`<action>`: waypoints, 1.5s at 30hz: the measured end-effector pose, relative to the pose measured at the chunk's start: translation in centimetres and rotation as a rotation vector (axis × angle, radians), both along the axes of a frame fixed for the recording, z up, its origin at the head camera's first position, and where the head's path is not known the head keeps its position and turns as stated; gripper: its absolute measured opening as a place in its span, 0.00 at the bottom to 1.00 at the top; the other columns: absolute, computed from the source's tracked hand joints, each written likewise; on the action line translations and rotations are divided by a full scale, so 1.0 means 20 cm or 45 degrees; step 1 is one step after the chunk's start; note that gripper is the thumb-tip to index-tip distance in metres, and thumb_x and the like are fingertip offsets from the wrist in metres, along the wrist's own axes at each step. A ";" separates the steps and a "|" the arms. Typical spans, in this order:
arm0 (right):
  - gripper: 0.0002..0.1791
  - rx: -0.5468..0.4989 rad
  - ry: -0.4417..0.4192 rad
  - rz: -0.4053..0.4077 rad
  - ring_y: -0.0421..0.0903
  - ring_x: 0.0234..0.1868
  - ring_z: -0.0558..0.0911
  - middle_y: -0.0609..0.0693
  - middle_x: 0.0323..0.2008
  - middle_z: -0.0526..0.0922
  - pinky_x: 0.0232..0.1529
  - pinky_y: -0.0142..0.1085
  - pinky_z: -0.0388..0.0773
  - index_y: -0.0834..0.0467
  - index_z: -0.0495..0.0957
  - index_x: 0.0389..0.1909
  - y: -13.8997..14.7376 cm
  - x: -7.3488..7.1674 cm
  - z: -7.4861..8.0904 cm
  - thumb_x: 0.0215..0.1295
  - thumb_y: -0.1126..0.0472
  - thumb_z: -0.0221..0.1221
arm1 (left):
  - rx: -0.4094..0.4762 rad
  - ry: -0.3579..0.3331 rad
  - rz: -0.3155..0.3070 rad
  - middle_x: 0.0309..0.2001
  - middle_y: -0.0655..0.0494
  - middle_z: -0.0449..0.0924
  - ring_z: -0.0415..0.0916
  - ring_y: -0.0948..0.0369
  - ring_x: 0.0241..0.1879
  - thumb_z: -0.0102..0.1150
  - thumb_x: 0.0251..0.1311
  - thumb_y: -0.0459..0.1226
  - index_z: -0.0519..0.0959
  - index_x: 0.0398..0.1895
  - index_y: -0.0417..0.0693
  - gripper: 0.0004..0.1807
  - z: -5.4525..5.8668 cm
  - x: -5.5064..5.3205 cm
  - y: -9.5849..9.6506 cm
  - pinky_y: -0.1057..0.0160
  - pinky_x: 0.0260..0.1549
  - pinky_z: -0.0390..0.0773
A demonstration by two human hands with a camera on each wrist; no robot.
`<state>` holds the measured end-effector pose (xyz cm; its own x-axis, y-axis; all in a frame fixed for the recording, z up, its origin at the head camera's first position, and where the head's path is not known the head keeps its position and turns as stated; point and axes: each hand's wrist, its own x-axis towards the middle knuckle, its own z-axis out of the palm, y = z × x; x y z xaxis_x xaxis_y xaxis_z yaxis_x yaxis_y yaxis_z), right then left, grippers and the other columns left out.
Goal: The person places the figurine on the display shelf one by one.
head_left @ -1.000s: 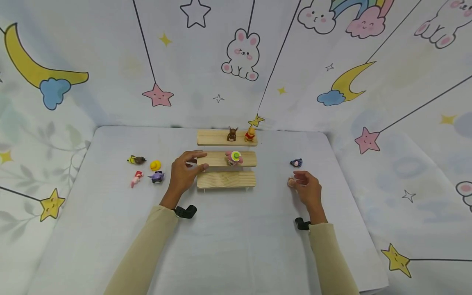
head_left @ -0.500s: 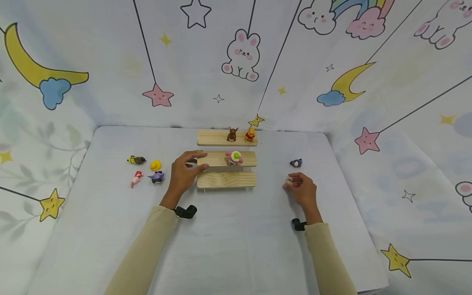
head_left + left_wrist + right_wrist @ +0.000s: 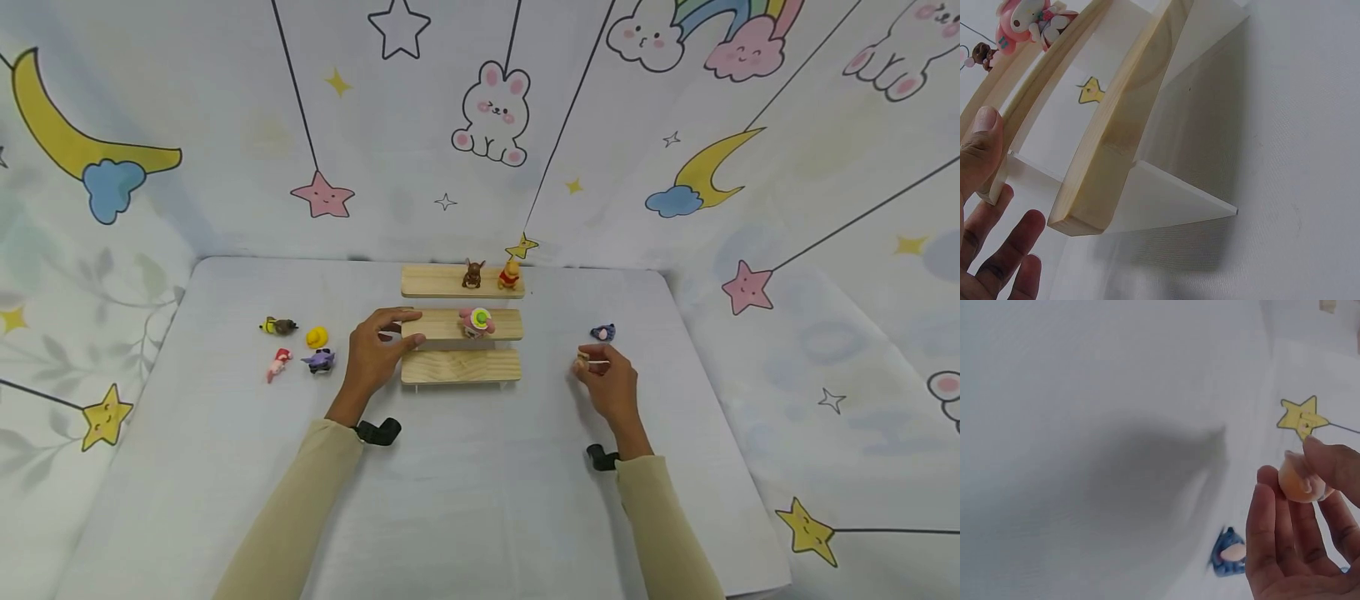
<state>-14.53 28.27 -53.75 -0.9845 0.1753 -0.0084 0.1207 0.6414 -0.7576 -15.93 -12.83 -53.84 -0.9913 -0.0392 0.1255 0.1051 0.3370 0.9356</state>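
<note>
A three-step wooden display shelf [image 3: 461, 367] stands on the white table. My left hand [image 3: 372, 350] grips the left end of its middle step, thumb in front and fingers at the back edge. On that step sits a pink figurine [image 3: 477, 322]; in the left wrist view its pink-and-white body shows at the top. A brown figurine [image 3: 473, 273] and a yellow bear figurine in red [image 3: 509, 274] occupy the top step. To the right, my right hand [image 3: 613, 385] pinches a small orange-and-white figurine [image 3: 1297, 480] between thumb and fingers, above the table.
A blue figurine [image 3: 602, 332] lies just beyond my right hand. Left of the shelf are a yellow-and-brown figurine [image 3: 278, 326], a yellow one [image 3: 317, 337], a red-and-pink one [image 3: 278, 365] and a purple one [image 3: 320, 360]. A printed cloth backdrop [image 3: 405, 125] rises behind.
My right hand has picked up the small figurine and moved slightly left with it, off its earlier spot. The left hand stays at the shelf.
</note>
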 end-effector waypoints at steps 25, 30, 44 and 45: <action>0.21 -0.032 0.200 0.223 0.47 0.51 0.83 0.51 0.55 0.86 0.50 0.28 0.80 0.50 0.82 0.62 -0.24 0.00 0.16 0.70 0.61 0.71 | 0.006 0.018 -0.002 0.67 0.55 0.82 0.80 0.49 0.57 0.77 0.62 0.44 0.87 0.61 0.59 0.22 0.00 0.00 0.00 0.44 0.61 0.79; 0.19 -0.069 0.201 0.233 0.47 0.50 0.85 0.51 0.55 0.86 0.52 0.32 0.83 0.53 0.82 0.59 -0.27 0.00 0.17 0.69 0.62 0.71 | 0.005 0.020 -0.003 0.67 0.54 0.82 0.80 0.49 0.58 0.76 0.63 0.44 0.87 0.61 0.59 0.22 -0.01 0.00 0.00 0.44 0.61 0.79; 0.22 -0.173 0.297 0.303 0.48 0.47 0.85 0.53 0.50 0.82 0.49 0.22 0.82 0.52 0.86 0.58 -0.34 0.03 0.20 0.64 0.70 0.72 | 0.029 0.040 0.000 0.66 0.54 0.82 0.81 0.49 0.57 0.77 0.62 0.42 0.87 0.61 0.59 0.22 -0.01 0.00 0.00 0.43 0.59 0.79; 0.22 -0.197 0.308 0.308 0.49 0.47 0.85 0.53 0.50 0.83 0.48 0.22 0.82 0.53 0.85 0.58 -0.35 0.02 0.20 0.64 0.71 0.73 | 0.029 0.039 0.000 0.66 0.54 0.82 0.81 0.49 0.57 0.77 0.62 0.42 0.87 0.61 0.59 0.22 -0.01 0.00 0.00 0.43 0.59 0.79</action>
<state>-14.05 21.31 -49.71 -0.9740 -0.0477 0.2213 -0.2147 0.5049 -0.8360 -15.99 -12.83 -54.01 -0.9870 -0.0425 0.1550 0.1339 0.3158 0.9393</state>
